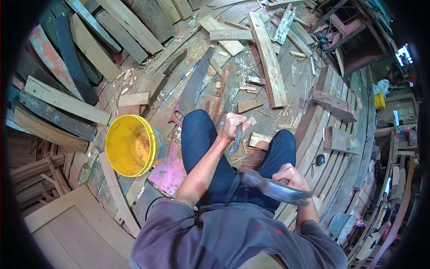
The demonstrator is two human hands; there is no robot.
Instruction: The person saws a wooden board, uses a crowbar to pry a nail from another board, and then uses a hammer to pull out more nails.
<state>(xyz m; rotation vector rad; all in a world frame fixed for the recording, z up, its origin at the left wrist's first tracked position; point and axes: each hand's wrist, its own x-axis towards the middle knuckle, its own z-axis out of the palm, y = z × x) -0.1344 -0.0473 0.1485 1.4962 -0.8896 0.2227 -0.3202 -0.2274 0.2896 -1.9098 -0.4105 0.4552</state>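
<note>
My left hand (234, 125) is closed around a metal tool (236, 142), which looks like a chisel or bar, above the floor between my knees. Its lower end points toward my lap. In my right hand (291, 176) is a hammer (277, 189), held over my right thigh with its metal head toward the camera. The hammer and the metal tool are apart. Beyond my left hand lies a small wood block (249, 106); another block (260, 141) rests between my knees.
A yellow bucket (130, 145) stands at the left beside a pink board (169, 172). A handsaw (195, 85) lies ahead. Long planks (268, 60) and wood scraps cover the floor. A slatted wooden platform (322, 148) is at the right, with a dark tape measure (320, 159).
</note>
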